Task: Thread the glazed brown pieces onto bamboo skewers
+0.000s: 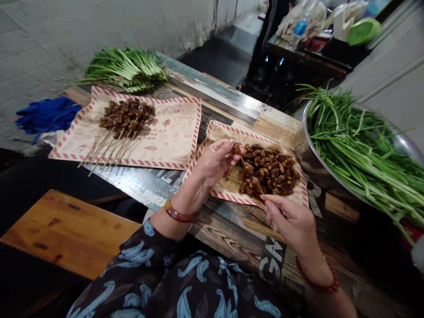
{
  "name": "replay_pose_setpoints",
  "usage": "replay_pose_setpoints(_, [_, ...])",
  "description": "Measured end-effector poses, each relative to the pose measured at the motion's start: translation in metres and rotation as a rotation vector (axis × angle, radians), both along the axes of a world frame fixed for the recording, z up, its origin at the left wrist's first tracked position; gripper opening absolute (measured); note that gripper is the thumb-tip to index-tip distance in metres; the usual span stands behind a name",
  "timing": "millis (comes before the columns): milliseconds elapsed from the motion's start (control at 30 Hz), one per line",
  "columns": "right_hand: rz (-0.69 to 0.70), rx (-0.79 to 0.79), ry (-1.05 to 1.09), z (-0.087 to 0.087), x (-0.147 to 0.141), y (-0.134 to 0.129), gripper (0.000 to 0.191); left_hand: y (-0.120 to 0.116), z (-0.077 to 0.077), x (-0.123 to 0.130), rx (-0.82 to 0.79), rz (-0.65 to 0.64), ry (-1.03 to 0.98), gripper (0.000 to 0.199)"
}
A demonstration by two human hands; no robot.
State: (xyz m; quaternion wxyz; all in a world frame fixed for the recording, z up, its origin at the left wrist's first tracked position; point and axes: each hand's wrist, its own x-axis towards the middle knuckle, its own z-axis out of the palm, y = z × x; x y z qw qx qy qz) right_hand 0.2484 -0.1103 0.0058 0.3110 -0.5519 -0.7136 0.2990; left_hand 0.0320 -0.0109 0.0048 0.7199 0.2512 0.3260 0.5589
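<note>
Though some skewers (126,115) are loaded, loose glazed morsels (270,170) are left, one pinched by left grip (215,161), stick (263,192) by right grip (294,221).

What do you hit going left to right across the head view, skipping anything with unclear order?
Blue cloth → skewered brown pieces → left hand → brown pile on the right-hand paper → metal bowl.

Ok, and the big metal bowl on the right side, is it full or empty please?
Full: the metal bowl is heaped with long green stalks, which rise above its rim and hang over the near side.
</note>
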Motion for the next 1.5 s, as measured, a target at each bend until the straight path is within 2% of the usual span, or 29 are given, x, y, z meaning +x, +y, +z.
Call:
replay_pose_setpoints(633, [-0.013, 0.003, 0.008, -0.0015, 0.0003, -0.0003, 0.021, -0.0014, 0.0014, 0.0005, 0.002, 0.007, 0.002, 0.019])
replay_pose_setpoints(1067, [-0.016, 0.000, 0.019, -0.0051, 0.0018, -0.0016, 0.021, -0.0023, 0.0026, 0.0049, 0.003, -0.011, -0.015, 0.028])
replay_pose_setpoints(1300, [-0.038, -0.005, 0.029, -0.0014, -0.0035, -0.0018, 0.021, -0.0022, -0.0001, 0.0055, 0.047, 0.015, 0.015, 0.033])
replay_pose_setpoints(1500, [-0.069, -0.008, 0.050, -0.0039, -0.0053, -0.0028, 0.022, -0.0042, -0.0008, 0.0067, 0.060, 0.019, 0.037, 0.032])
